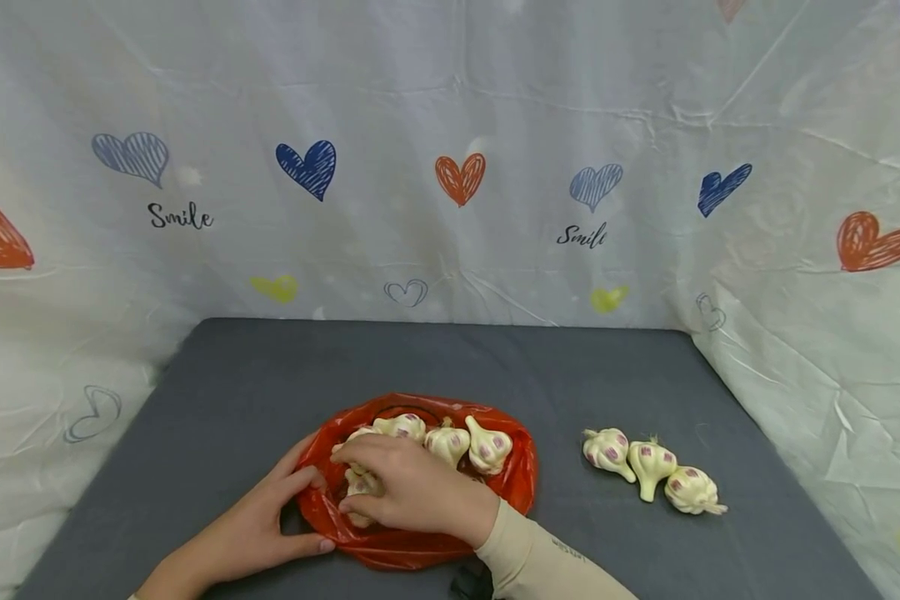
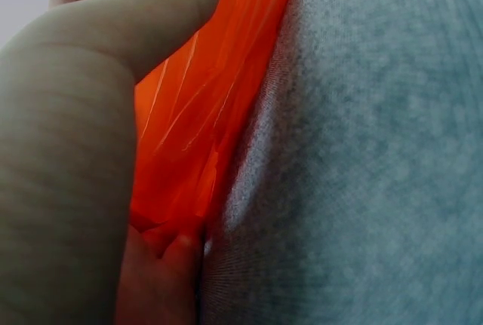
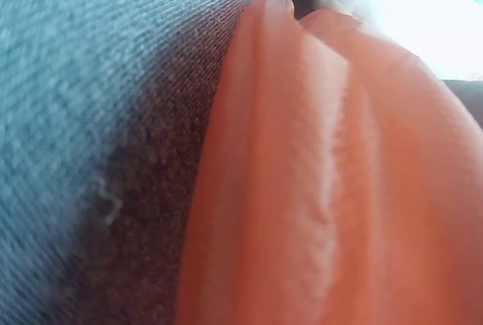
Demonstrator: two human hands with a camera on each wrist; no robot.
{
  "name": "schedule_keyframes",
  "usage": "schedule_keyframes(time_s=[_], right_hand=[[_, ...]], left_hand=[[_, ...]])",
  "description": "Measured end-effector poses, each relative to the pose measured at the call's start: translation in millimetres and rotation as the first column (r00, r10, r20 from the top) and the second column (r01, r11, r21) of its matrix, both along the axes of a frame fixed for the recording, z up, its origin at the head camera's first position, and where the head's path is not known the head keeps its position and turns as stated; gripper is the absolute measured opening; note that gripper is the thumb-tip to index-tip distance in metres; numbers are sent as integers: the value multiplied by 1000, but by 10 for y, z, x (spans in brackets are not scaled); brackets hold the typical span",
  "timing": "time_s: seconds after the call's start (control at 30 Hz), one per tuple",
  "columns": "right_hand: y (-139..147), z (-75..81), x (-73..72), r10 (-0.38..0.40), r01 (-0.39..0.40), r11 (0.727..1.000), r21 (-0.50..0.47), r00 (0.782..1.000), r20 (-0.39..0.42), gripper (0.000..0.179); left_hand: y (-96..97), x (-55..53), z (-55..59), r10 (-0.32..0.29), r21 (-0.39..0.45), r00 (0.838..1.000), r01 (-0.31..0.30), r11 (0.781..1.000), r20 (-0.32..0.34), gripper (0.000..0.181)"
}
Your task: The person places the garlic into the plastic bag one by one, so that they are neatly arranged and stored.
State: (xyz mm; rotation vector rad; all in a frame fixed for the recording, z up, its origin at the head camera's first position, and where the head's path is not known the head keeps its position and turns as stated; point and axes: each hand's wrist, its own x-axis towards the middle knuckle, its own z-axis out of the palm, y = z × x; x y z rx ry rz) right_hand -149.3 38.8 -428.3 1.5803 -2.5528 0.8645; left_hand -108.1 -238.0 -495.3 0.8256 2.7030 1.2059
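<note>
A red plastic bag (image 1: 525, 467) lies on the table with its mouth spread wide. Several white garlic bulbs with purplish marks sit inside, among them a garlic bulb (image 1: 489, 448) at the right of the opening. My left hand (image 1: 258, 521) holds the bag's left side, fingers at the rim and thumb lower down; in the left wrist view the thumb (image 2: 151, 19) lies against the red plastic. Reaching into the bag, my right hand (image 1: 412, 487) grips a garlic bulb (image 1: 360, 483) between thumb and fingers, partly covering it. The right wrist view shows mostly the bag's outer side (image 3: 302, 159).
Three garlic bulbs (image 1: 652, 467) lie in a slanting row on the dark grey table (image 1: 270, 367), right of the bag. A small black object (image 1: 471, 581) is partly visible near my right sleeve. A white curtain (image 1: 390, 100) with printed hearts hangs behind and at both sides.
</note>
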Motion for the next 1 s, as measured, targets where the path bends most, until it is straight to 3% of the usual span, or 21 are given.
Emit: schedule_keyframes(time_s=[0.2,1.0], right_hand=[[-1,-26,2,-1,1,1000,3,1000,-2,47],[6,23,1,8,-8,1000,-11,1000,1,50]], left_hand=[[-4,-7,1,1,-5,1000,-1,1000,15,34],[0,-11,-14,-2,-9,1000,2,1000,-27,36]])
